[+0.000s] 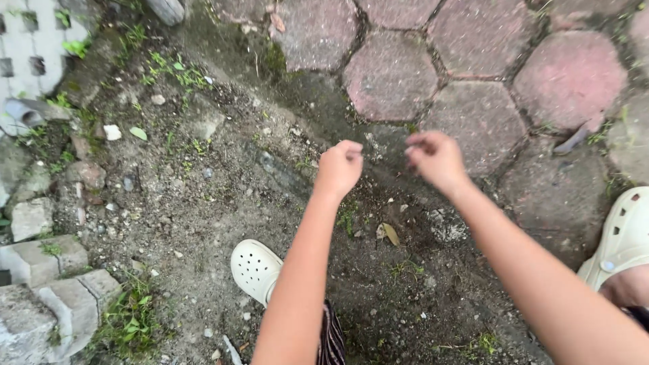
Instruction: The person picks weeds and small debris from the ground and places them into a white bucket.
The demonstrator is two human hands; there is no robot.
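curled left hand (340, 166) and right hand (435, 157) over gritty soil (203, 203).

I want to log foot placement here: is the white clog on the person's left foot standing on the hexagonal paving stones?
No, the white clog stands on bare, gravelly soil, with the hexagonal paving stones lying farther ahead.
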